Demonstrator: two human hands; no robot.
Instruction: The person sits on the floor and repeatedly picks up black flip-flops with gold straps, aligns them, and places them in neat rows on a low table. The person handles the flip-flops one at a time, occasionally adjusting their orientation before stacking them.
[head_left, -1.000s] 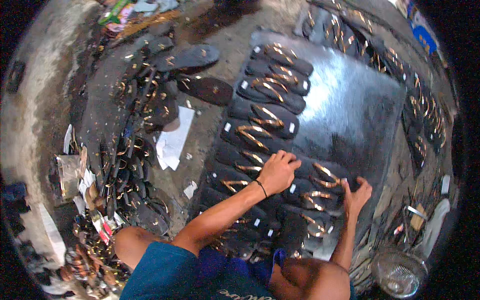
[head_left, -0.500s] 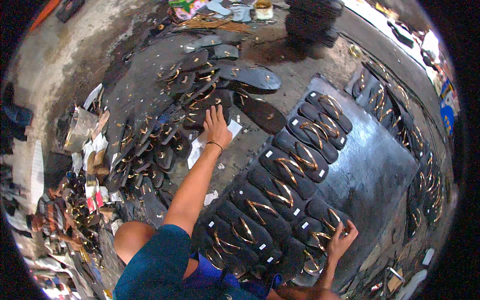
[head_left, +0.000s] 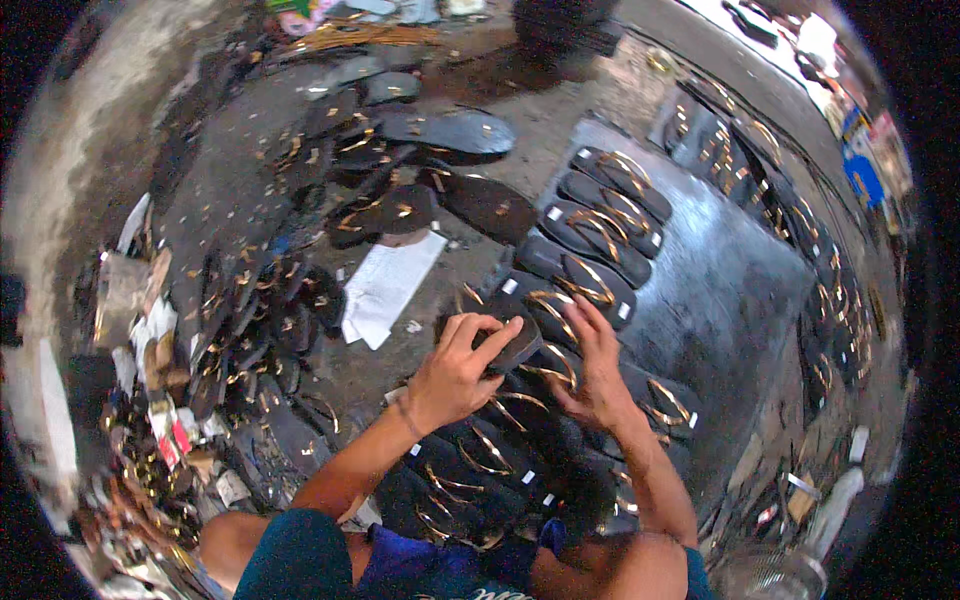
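My left hand (head_left: 452,376) is curled round a dark sandal (head_left: 520,347), over the sandal row (head_left: 558,262); right hand (head_left: 598,382) half-open alongside, contact unclear. Risk: loose left grip could drop it, skewing the row.

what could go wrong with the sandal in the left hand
The left hand grips the dark sandal over the packed row of sandals, so a slip could knock others askew. The right hand is spread close over that row and might nudge one out of line.
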